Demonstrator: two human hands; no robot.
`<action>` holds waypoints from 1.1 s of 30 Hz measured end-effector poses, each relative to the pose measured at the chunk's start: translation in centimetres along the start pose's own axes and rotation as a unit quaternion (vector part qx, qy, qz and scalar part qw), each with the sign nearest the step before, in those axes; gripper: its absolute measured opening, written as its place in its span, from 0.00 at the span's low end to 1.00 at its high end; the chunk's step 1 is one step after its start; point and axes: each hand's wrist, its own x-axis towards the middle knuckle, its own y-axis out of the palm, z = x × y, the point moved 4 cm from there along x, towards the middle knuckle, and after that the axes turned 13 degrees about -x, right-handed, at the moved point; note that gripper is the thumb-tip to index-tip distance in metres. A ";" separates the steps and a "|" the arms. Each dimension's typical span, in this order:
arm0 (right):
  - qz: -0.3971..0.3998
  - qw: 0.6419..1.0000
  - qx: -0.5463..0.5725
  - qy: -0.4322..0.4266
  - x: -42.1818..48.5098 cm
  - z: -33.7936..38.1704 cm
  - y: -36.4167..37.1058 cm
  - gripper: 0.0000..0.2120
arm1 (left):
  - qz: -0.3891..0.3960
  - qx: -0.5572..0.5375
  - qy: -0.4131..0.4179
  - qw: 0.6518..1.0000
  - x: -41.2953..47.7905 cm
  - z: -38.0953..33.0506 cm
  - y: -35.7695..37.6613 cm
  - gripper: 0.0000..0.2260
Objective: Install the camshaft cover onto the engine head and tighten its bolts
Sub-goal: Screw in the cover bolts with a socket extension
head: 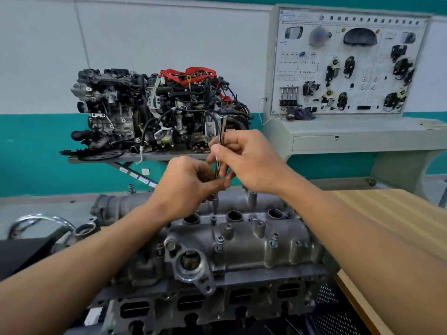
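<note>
Both hands are gripping a slim silver metal driver [220, 143] upright above the grey cast-aluminium camshaft cover [244, 240]. The right hand [244, 160] is clasping its shaft, the left hand [191, 184] pinching near the tip, just above a small dark bolt [213, 219].

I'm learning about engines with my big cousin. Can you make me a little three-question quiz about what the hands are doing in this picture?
1. True or false: the socket driver stands nearly upright over a bolt on the camshaft cover.
2. Which hand grips the driver's upper shaft? A) left hand B) right hand
3. Fill in: behind the hands, a whole engine with a ____ gasket sits on a stand.

Key: 1 true; 2 B; 3 red.
</note>
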 end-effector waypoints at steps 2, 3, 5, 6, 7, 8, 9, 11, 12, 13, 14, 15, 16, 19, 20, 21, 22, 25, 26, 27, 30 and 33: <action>-0.001 1.000 0.002 0.002 0.1 0.0 0.2 0.08 | -0.007 0.000 -0.003 1.000 -0.2 -0.1 -0.1 0.17; -0.002 1.000 0.003 0.004 0.1 -0.1 0.2 0.08 | -0.007 0.001 -0.002 1.000 -0.2 -0.1 0.0 0.18; -0.001 1.000 0.009 0.007 0.1 -0.3 0.2 0.09 | 0.002 0.007 -0.003 1.000 -0.2 -0.1 0.1 0.18; 0.000 1.000 0.013 0.008 0.0 -0.5 0.2 0.09 | 0.006 0.010 -0.006 1.000 -0.2 0.0 0.2 0.18; 0.001 1.000 0.016 0.010 0.0 -0.5 0.3 0.09 | 0.008 0.011 -0.008 1.000 -0.2 0.1 0.2 0.18; 0.002 1.000 0.018 0.012 -0.1 -0.6 0.3 0.09 | 0.007 0.013 -0.008 1.000 -0.2 0.2 0.2 0.18; 0.004 1.000 0.018 0.013 -0.2 -0.6 0.4 0.09 | 0.005 0.015 -0.006 1.000 -0.3 0.4 0.1 0.18; 0.005 1.000 0.013 0.015 -0.2 -0.4 0.4 0.09 | -0.003 0.021 0.006 1.000 -0.3 0.5 0.1 0.19; 0.008 1.000 0.010 0.016 -0.1 -0.3 0.3 0.09 | -0.007 0.024 0.013 1.000 -0.4 0.6 0.2 0.20; 0.012 1.000 0.010 0.019 0.0 -0.2 0.4 0.09 | -0.010 0.029 0.018 0.999 -0.4 0.7 0.2 0.21; 0.019 0.999 0.012 0.023 0.0 -0.1 0.4 0.09 | -0.011 0.033 0.020 0.999 -0.5 0.8 0.3 0.21; 0.028 0.999 0.015 0.028 0.1 0.0 0.5 0.09 | -0.010 0.036 0.017 0.999 -0.5 0.9 0.3 0.21; 0.038 0.998 0.021 0.034 0.1 0.0 0.6 0.09 | -0.006 0.038 0.009 0.999 -0.5 1.0 0.2 0.20; 0.050 0.998 0.028 0.041 0.1 0.0 0.6 0.06 | 0.039 -0.004 -0.039 0.998 -0.7 1.3 0.2 0.10; 0.045 0.998 0.028 0.041 0.1 0.0 0.5 0.06 | 0.054 -0.024 -0.053 0.997 -0.8 1.3 0.3 0.07; 0.037 0.998 0.030 0.042 0.1 -0.1 0.5 0.06 | 0.061 -0.037 -0.060 0.996 -1.0 1.2 0.4 0.07; 0.025 0.998 0.035 0.046 0.0 -0.1 0.5 0.05 | 0.060 -0.042 -0.059 0.996 -1.1 1.1 0.5 0.06; -0.025 0.997 0.045 0.055 -0.1 -0.4 0.4 0.06 | 0.009 -0.048 -0.031 0.998 -1.2 0.4 0.3 0.06; -0.044 0.997 0.039 0.054 -0.2 -0.5 0.4 0.08 | -0.018 -0.052 -0.024 0.998 -1.2 0.3 0.0 0.07; -0.060 0.996 0.031 0.054 -0.3 -0.7 0.5 0.09 | -0.039 -0.057 -0.018 0.997 -1.1 0.2 -0.2 0.08; -0.080 0.995 0.022 0.058 -0.5 -0.9 0.6 0.10 | -0.031 -0.060 -0.003 0.998 -1.1 0.2 0.0 0.05; -0.054 0.996 0.045 0.050 -0.8 -0.7 0.6 0.04 | 0.008 -0.063 -0.007 0.998 -1.3 0.5 0.4 0.04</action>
